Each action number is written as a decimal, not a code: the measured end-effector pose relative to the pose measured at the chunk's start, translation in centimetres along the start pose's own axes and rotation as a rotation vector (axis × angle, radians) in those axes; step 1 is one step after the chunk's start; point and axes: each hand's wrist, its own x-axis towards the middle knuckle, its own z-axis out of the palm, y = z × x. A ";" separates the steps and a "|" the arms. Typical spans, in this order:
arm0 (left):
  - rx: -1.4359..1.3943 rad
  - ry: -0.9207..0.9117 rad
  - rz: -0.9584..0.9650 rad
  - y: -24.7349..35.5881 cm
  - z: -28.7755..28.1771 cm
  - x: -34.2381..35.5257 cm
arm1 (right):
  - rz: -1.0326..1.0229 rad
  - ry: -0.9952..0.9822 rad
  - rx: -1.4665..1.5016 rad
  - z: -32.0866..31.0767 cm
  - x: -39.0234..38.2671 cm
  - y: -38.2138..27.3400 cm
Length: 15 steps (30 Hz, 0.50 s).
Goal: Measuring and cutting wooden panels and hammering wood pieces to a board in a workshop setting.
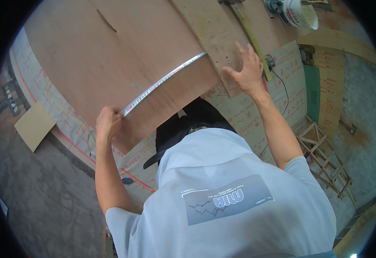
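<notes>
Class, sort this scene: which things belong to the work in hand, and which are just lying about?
Apparently in use:
tape measure, gripped by the left hand;
brown board beneath it;
plank at its far end, near the spread right hand.

Apparently lying about:
long-handled tool;
white bucket;
wooden frame;
tan sheet.

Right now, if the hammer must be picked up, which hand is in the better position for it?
Probably the right hand: it looks open and empty, beside the hammer. The left hand is farther away, holding the tape measure.
</notes>
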 end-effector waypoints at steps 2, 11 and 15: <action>-0.018 -0.021 -0.004 -0.1 0.1 0.0 | 0.007 0.230 -0.066 -1.2 1.6 2.8; -0.062 -0.010 0.013 -0.2 -0.1 -0.1 | 0.124 -0.219 0.290 -3.2 6.0 10.0; -0.048 -0.022 0.012 -0.2 -0.2 -0.1 | 0.422 -0.364 0.904 -5.4 3.7 7.6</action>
